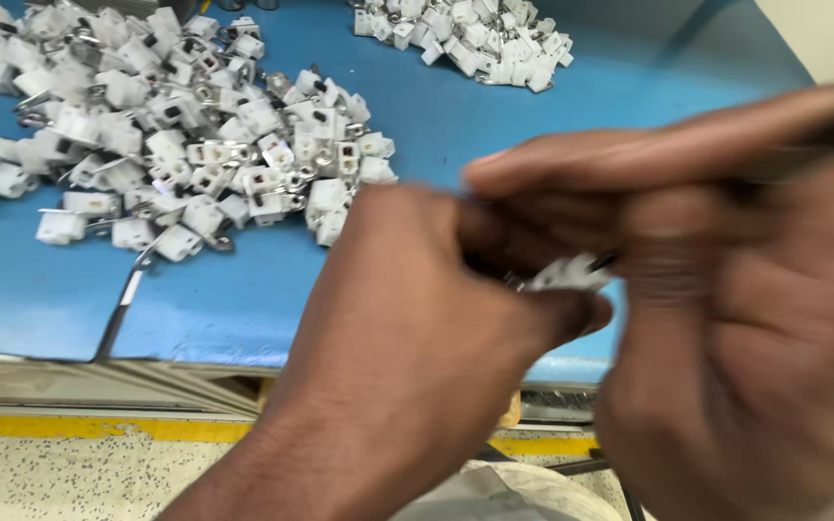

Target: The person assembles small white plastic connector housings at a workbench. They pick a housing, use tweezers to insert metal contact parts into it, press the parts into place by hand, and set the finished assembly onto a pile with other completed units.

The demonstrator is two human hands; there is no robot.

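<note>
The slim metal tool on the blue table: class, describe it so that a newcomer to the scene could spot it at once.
Start at the blue table and find the large pile of small white plastic blocks at upper left. Below that pile's near edge lies the slim metal tool, pointing toward the table's front edge. Unlike the blocks, it is long, thin and grey.

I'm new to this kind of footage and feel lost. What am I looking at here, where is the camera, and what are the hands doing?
There is no machine here: a person works with two bare hands, filmed by one camera worn on their head, looking down. The left hand and the right hand meet close to the lens, blurred by motion, and together pinch a small white plastic block with a metal part. Beneath them lies a blue work table. On it, at upper left, spreads a large heap of similar white plastic blocks with metal fittings; a smaller heap of white blocks sits at the far edge. Below the table is speckled floor with a yellow line.
</note>
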